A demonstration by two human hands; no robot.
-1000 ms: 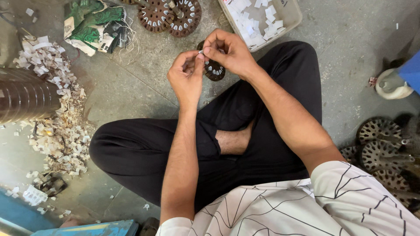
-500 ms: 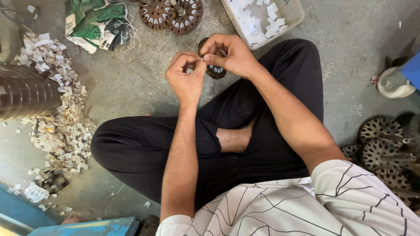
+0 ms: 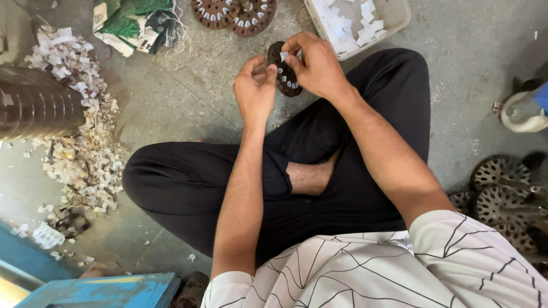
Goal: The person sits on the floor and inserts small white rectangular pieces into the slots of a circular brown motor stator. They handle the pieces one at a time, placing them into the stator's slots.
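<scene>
I see both hands raised over the crossed legs, working on one small dark slotted disc (image 3: 287,74). My left hand (image 3: 255,88) pinches its near edge, fingers curled tight around it; my right hand (image 3: 317,65) closes over its far side, thumb and forefinger nipped together at the rim where a white slip shows. The disc sits between the two hands, above the concrete floor (image 3: 188,97), just in front of the black trousers (image 3: 319,171). Beyond it lie two more slotted discs (image 3: 234,11) and a pale tray (image 3: 394,17) of white paper slips. Left of me, a heap of paper scraps (image 3: 80,142) beside a dark ribbed cylinder (image 3: 34,102). Larger slotted discs (image 3: 502,188) lie to my right.
</scene>
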